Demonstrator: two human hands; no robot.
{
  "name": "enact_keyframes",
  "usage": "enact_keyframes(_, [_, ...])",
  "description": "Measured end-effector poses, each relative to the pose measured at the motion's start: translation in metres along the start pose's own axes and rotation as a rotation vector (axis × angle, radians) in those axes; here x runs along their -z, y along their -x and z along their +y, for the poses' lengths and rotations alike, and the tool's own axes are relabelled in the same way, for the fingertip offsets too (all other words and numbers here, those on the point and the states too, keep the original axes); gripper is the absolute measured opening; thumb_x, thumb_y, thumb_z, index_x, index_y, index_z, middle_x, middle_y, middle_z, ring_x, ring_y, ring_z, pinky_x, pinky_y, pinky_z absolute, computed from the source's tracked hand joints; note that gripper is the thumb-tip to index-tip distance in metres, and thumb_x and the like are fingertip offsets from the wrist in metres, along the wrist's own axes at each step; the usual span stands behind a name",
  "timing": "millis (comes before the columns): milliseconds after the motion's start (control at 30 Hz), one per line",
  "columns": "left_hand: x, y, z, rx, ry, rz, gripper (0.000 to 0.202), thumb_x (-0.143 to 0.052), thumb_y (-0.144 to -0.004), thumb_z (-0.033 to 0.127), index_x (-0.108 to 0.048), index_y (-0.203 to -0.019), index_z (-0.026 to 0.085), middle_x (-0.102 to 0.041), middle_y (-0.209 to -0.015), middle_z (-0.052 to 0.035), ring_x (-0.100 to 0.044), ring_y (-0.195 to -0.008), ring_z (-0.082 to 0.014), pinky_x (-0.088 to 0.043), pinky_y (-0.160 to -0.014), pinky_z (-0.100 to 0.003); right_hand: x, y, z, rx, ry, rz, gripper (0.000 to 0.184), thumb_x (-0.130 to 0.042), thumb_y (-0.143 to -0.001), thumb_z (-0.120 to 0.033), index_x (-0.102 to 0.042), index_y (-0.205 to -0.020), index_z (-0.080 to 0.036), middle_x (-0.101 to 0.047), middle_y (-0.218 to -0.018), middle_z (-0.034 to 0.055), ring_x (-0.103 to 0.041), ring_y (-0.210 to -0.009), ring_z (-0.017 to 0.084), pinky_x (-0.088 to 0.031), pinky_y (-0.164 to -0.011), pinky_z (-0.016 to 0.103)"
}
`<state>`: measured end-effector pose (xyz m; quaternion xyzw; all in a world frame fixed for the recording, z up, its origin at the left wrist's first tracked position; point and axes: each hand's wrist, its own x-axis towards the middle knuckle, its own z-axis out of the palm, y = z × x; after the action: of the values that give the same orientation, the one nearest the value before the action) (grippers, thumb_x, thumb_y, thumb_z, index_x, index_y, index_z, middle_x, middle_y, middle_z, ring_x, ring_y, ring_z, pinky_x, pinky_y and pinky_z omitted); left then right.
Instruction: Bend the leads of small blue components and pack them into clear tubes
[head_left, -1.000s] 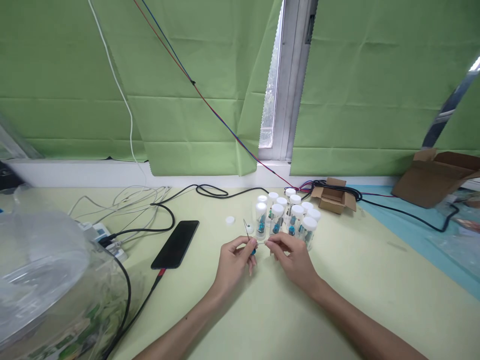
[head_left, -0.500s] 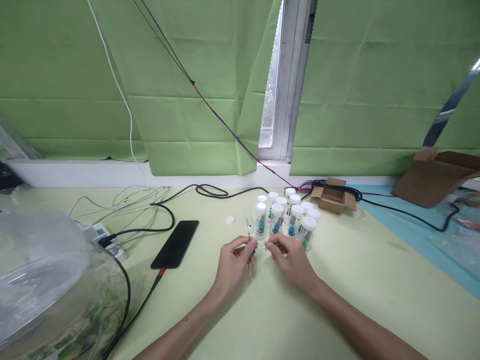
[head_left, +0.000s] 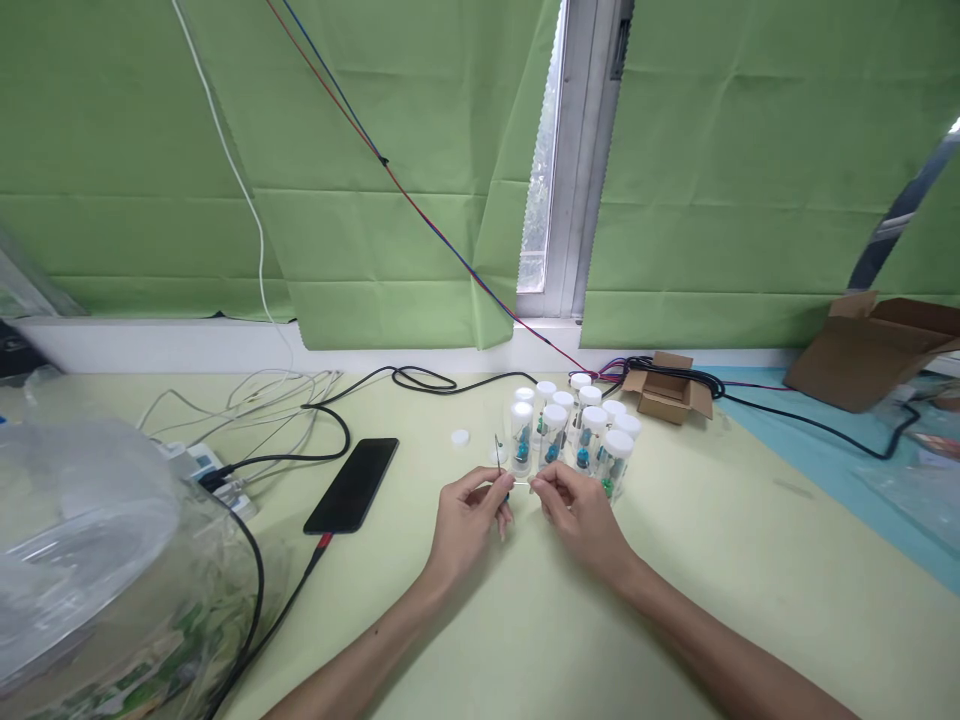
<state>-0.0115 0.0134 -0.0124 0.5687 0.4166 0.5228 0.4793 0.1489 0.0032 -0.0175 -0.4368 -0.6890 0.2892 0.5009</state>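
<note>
At lower centre the left hand (head_left: pixel 466 520) pinched a thin pin (head_left: pixel 499 460) with a blue piece (head_left: pixel 507 497); the right hand (head_left: pixel 576 515) pinched something unclear beside it. Just above, capped vials (head_left: pixel 574 435) stood filled; one loose cap (head_left: pixel 460 437) lay left of them.

The left hand (head_left: pixel 466 522) and the right hand (head_left: pixel 583 518) are bare, with slender fingers. The left forearm (head_left: pixel 360 650) and the right forearm (head_left: pixel 712 650) are bare too, slim and uncovered as far as the picture's lower edge.
</note>
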Motion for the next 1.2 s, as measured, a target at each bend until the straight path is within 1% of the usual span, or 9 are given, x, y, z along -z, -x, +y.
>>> enact_keyframes(100, [0.003, -0.003, 0.001, 0.041, 0.027, -0.001, 0.032, -0.063, -0.081, 0.044, -0.068, -0.079, 0.013, -0.058, -0.070, -0.0020, -0.051, -0.045, -0.0086, -0.041, -0.043, -0.023, 0.002, -0.001, 0.003, 0.042, 0.054, 0.042, 0.022, -0.048, -0.094, -0.029, -0.055, -0.077, -0.019, -0.049, -0.060, -0.0035, -0.045, -0.053, 0.012, -0.034, -0.052, 0.023])
enact_keyframes(200, [0.008, -0.009, -0.002, 0.078, 0.090, 0.021, 0.034, -0.061, -0.082, 0.046, -0.067, -0.089, 0.014, -0.058, -0.078, -0.0029, -0.052, -0.048, -0.0088, -0.042, -0.044, -0.023, 0.003, -0.001, 0.008, 0.087, 0.149, 0.070, 0.022, -0.048, -0.094, -0.029, -0.058, -0.078, -0.019, -0.053, -0.061, -0.0023, -0.045, -0.053, 0.012, -0.033, -0.052, 0.023])
enact_keyframes(333, [0.013, -0.014, -0.008, 0.134, 0.182, 0.030, 0.034, -0.060, -0.083, 0.046, -0.065, -0.091, 0.013, -0.058, -0.078, -0.0029, -0.052, -0.049, -0.0076, -0.040, -0.045, -0.021, 0.001, 0.001, 0.017, 0.107, 0.315, -0.056, 0.022, -0.049, -0.093, -0.025, -0.059, -0.075, -0.019, -0.058, -0.060, -0.0013, -0.049, -0.054, 0.013, -0.034, -0.055, 0.024])
enact_keyframes(567, [0.011, -0.013, -0.007, 0.131, 0.220, 0.004, 0.030, -0.062, -0.081, 0.046, -0.058, -0.079, 0.016, -0.063, -0.078, -0.0024, -0.049, -0.046, -0.0061, -0.034, -0.042, -0.020, -0.001, 0.001, 0.024, 0.058, 0.527, -0.244, 0.021, -0.049, -0.092, -0.019, -0.063, -0.076, -0.018, -0.067, -0.070, 0.0023, -0.059, -0.063, 0.016, -0.035, -0.058, 0.024])
enact_keyframes(667, [0.011, -0.014, -0.006, 0.099, 0.193, -0.037, 0.031, -0.061, -0.082, 0.047, -0.056, -0.078, 0.016, -0.063, -0.081, -0.0019, -0.050, -0.046, -0.0061, -0.035, -0.044, -0.021, 0.000, 0.002, 0.024, 0.046, 0.575, -0.296, 0.019, -0.050, -0.090, -0.016, -0.064, -0.076, -0.019, -0.068, -0.071, 0.0031, -0.061, -0.065, 0.017, -0.034, -0.058, 0.024])
enact_keyframes(800, [0.010, -0.013, -0.006, 0.053, 0.186, -0.113, 0.031, -0.059, -0.084, 0.047, -0.056, -0.078, 0.016, -0.059, -0.084, -0.0011, -0.052, -0.051, -0.0075, -0.038, -0.045, -0.022, 0.001, 0.003, 0.024, 0.031, 0.595, -0.303, 0.014, -0.054, -0.087, -0.015, -0.064, -0.078, -0.020, -0.067, -0.070, 0.0029, -0.061, -0.065, 0.018, -0.033, -0.057, 0.024])
enact_keyframes(967, [0.008, -0.011, -0.005, 0.032, 0.141, -0.162, 0.030, -0.059, -0.084, 0.046, -0.055, -0.080, 0.017, -0.056, -0.073, 0.0009, -0.053, -0.051, -0.0094, -0.040, -0.045, -0.022, 0.001, 0.001, 0.021, -0.003, 0.459, -0.237, 0.013, -0.055, -0.089, -0.022, -0.064, -0.080, -0.019, -0.064, -0.064, 0.0009, -0.058, -0.060, 0.017, -0.034, -0.057, 0.025])
enact_keyframes(1100, [0.006, -0.008, -0.006, 0.027, 0.078, -0.205, 0.028, -0.058, -0.085, 0.045, -0.054, -0.084, 0.017, -0.056, -0.060, 0.0027, -0.050, -0.044, -0.0089, -0.038, -0.045, -0.022, 0.001, -0.001, 0.011, -0.010, 0.178, -0.129, 0.030, -0.044, -0.096, -0.035, -0.062, -0.080, -0.018, -0.059, -0.062, -0.0002, -0.051, -0.056, 0.014, -0.035, -0.054, 0.025])
enact_keyframes(1200, [0.004, -0.005, -0.007, 0.068, 0.060, -0.230, 0.028, -0.057, -0.085, 0.046, -0.052, -0.085, 0.018, -0.056, -0.056, 0.0034, -0.049, -0.041, -0.0089, -0.038, -0.045, -0.022, 0.000, -0.002, 0.006, -0.037, -0.015, -0.086, 0.030, -0.046, -0.095, -0.040, -0.064, -0.086, -0.017, -0.061, -0.069, 0.0013, -0.053, -0.061, 0.015, -0.039, -0.056, 0.025])
